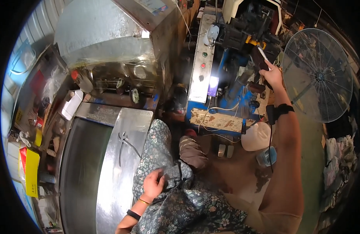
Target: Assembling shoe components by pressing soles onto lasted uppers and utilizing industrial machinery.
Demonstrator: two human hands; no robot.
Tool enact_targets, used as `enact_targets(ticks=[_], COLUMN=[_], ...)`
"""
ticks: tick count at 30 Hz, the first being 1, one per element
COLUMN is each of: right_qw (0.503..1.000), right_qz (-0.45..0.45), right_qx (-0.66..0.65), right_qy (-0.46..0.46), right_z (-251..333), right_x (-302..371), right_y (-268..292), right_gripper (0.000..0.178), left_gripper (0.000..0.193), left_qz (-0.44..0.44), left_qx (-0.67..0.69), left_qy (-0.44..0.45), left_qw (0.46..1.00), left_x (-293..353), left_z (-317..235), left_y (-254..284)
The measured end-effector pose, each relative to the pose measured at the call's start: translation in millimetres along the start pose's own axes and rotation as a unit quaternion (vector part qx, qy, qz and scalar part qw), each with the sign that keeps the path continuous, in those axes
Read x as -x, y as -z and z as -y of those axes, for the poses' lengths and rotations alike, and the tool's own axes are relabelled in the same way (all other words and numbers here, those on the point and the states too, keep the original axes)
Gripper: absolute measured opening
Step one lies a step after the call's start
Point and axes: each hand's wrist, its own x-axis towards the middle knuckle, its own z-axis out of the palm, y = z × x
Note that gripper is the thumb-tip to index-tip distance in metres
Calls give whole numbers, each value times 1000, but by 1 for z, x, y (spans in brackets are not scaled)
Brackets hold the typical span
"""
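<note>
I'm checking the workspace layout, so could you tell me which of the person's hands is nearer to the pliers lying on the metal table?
Left. The left hand rests on floral fabric just right of the pliers; the right hand reaches far off toward the blue machine.

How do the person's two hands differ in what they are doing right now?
The right hand is stretched far out at the blue machine, gripping a dark handle there; the left hand is drawn in close, resting on the flowered cloth at the lap. The right arm is almost straight, the left bent. Both wrists wear a dark band.
</note>
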Motion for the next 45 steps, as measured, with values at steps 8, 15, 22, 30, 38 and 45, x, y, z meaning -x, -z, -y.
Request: enact_targets(ticks=[8,15,22,30,38,45], right_qw=[977,974,976,979,979,975], right_qz=[-32,-61,-64,-14,-19,15], right_qx=[209,218,208,204,203,214], right_qy=[12,18,12,-26,-29,-49], right_z=[23,21,30,38,46,60], right_x=[38,50,34,-20,-47,-57], right_y=[-49,-49,-47,-55,-47,-34], right_gripper=[71,65,64,64,68,68], left_gripper=[25,24,23,20,16,17], left_qz=[-26,-23,-29,-14,-40,-37], left_qx=[-31,-22,-28,-95,-99,-97], left_qy=[-45,-11,-20,0,-8,-25], left_qw=[998,999,999,995,994,994], left_x=[1,4,-4,1,-8,-10], left_z=[12,7,0,-2,-3,2], left_y=[-9,-11,-11,-14,-15,-13])
